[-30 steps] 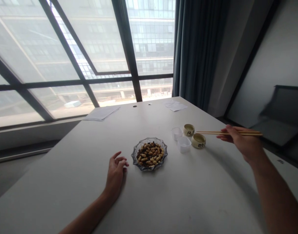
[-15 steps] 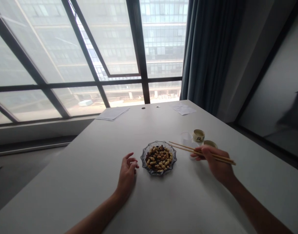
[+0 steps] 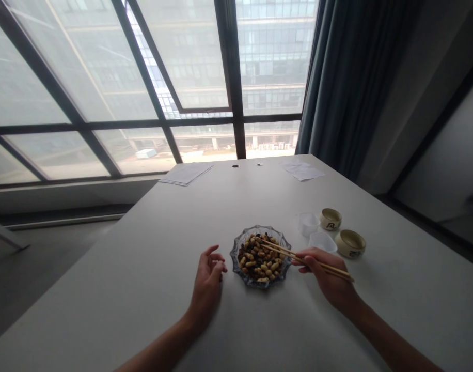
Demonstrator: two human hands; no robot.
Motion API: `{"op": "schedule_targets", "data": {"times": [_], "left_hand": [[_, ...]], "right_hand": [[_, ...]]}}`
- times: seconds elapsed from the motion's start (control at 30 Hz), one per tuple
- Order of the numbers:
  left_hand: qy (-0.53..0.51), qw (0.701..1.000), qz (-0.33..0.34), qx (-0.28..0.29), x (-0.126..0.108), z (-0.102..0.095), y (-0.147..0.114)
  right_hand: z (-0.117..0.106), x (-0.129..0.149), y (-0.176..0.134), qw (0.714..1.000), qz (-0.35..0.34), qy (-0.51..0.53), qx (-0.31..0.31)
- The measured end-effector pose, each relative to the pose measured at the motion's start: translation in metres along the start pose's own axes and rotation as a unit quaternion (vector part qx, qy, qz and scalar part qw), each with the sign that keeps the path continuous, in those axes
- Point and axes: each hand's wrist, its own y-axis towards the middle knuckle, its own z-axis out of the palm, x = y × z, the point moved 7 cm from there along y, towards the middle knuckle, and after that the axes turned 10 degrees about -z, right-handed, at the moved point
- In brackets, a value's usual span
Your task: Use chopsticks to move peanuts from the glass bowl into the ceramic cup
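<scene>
A scalloped glass dish point(image 3: 236, 257) of mixed peanuts and dark beans sits in the middle of the white table point(image 3: 151, 258). My right hand point(image 3: 329, 276) grips a pair of wooden chopsticks point(image 3: 298, 254) just right of the dish, and their tips reach over the nuts near its far side. My left hand point(image 3: 207, 281) rests on the table left of the dish, fingers loosely curled and apart, holding nothing.
Right of the dish stand two small clear plastic cups point(image 3: 308, 223) point(image 3: 322, 241) and two cream ceramic cups point(image 3: 331, 218) point(image 3: 350, 243). Paper sheets point(image 3: 186, 174) point(image 3: 303, 171) lie at the far edge by the window. A dark curtain point(image 3: 348, 88) hangs at the right.
My right hand has brought the chopsticks from over the cups leftward and down, and their tips are now over the nuts. The view has shifted slightly; my left hand stayed beside the dish.
</scene>
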Motion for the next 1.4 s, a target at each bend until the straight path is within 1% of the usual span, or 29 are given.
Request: {"op": "schedule_targets", "data": {"times": [0.27,0.47,0.57,0.7,0.8,0.93,1.03,1.23,1.4], "left_hand": [[-0.015,1.0,-0.01,-0.001,0.001,0.0,-0.001],[-0.014,1.0,-0.006,0.001,0.0,0.001,-0.002],[-0.014,1.0,-0.006,-0.002,0.0,0.001,-0.002],[-0.012,1.0,-0.009,-0.003,0.0,0.001,-0.001],[-0.012,1.0,-0.01,0.0,0.001,0.0,-0.001],[-0.012,1.0,-0.01,0.002,0.002,0.001,-0.002],[-0.008,1.0,-0.003,0.0,0.001,0.001,-0.002],[0.001,1.0,0.009,-0.005,-0.003,0.003,-0.002],[0.001,1.0,0.013,-0.005,-0.003,0.004,-0.002]], "right_hand": [[-0.003,-0.003,-0.004,0.998,0.022,-0.005,-0.056],[-0.01,-0.001,-0.007,0.993,0.033,0.002,-0.114],[-0.014,-0.002,-0.007,0.991,0.038,0.005,-0.129],[-0.014,-0.006,-0.007,0.992,0.039,-0.01,-0.12],[-0.008,-0.007,-0.006,0.996,0.031,-0.016,-0.087],[0.0,-0.003,-0.007,0.999,0.001,-0.028,-0.038],[0.003,0.0,-0.007,0.999,-0.007,-0.035,-0.021],[0.003,-0.003,-0.005,0.999,0.027,-0.036,-0.024],[0.002,-0.009,-0.005,0.998,0.048,-0.005,-0.043]]}}
